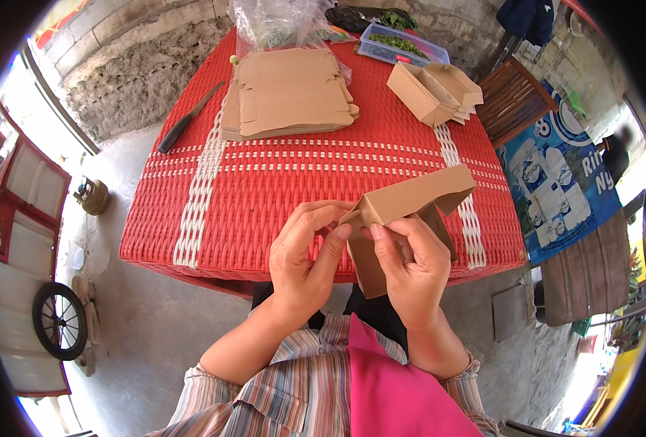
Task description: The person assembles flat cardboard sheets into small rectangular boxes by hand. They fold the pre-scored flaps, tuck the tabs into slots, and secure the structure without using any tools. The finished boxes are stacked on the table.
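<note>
A partly folded brown cardboard box (pixel 418 195) is held up over the near edge of the red woven table, tilted, with its long walls raised. My left hand (pixel 305 251) pinches the box's left end corner between thumb and fingers. At the same end my right hand (pixel 410 266) grips the cardboard, its thumb pressed near the corner and its fingers partly hidden behind the flap. Farther off lies a stack of flat cardboard box blanks (pixel 294 95). Several folded boxes (pixel 436 95) sit nested together at the far right of the table.
A black-handled knife (pixel 188 120) lies left of the blanks on the red table (pixel 279 197). At the back are a clear plastic bag (pixel 276 25) and a plastic container (pixel 403 45) with chopped greens. A wooden chair (pixel 512 98) stands right; a wheel (pixel 59 321) is at left.
</note>
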Tool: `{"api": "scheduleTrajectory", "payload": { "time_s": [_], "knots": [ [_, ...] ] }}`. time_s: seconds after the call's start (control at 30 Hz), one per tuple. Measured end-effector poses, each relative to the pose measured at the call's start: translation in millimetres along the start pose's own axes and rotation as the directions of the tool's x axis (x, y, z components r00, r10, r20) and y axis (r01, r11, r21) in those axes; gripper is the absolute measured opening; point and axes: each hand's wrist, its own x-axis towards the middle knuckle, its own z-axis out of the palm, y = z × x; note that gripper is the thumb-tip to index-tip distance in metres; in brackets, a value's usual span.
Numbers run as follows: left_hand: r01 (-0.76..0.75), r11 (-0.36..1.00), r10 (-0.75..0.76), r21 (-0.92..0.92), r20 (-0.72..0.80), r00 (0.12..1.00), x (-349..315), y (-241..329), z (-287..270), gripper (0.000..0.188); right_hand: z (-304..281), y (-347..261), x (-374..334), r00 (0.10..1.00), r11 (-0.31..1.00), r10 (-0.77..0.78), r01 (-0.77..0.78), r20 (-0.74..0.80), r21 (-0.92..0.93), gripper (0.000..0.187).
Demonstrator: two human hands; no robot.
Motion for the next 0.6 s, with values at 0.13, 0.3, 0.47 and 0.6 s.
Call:
{"api": "scheduleTrajectory", "payload": {
  "time_s": [0.13,0.3,0.47,0.6],
  "knots": [
    [0.011,1.000,-0.011,-0.013,0.030,0.999,1,5,-1,0.015,-2,0,-3,0.997,0.994,0.074,-0.073,-0.012,0.087,0.015],
    [-0.001,1.000,0.000,0.010,0.041,0.999,1,6,0,0.015,-2,-7,-1,0.993,0.966,0.114,-0.114,0.015,0.230,0.015],
    [-0.003,0.998,0.001,0.062,0.040,0.999,0,10,2,0.015,-4,-9,-1,0.987,0.942,0.152,-0.161,0.054,0.294,0.014],
    [-0.054,0.989,0.046,0.137,0.056,0.997,1,11,-1,0.015,-5,-10,0,0.990,0.958,0.122,-0.135,0.069,0.251,0.012]
  ]
}}
